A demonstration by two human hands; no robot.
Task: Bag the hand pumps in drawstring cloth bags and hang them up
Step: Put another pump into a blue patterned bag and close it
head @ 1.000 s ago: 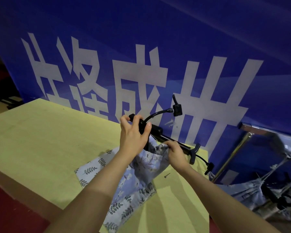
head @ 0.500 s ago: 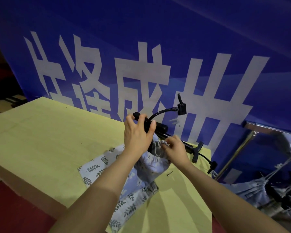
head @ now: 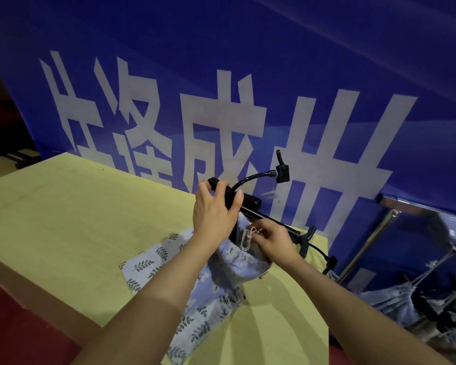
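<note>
We hold the hand pump upright-ish over the yellow table, our left hand wrapped round its black handle, fingers curled over the top and thumb on the right side. A second ago our right hand was gripping the rim of the floral drawstring bag; now it has shifted onto the white drawstring and pinches the cord at the bag's mouth, which looks more gathered round the pump's shaft than before. The pump's lower part sits inside the bag, while the handle, the curved hose and its nozzle head stand clear above the cloth.

We judge this as the switch from loading to closing: the next pull should cinch the mouth. A second pump lies on the far right of the table, and a leaf-print bag lies flat beneath, so more bagging is left. Bagged pumps seem to hang from the rail at right.
</note>
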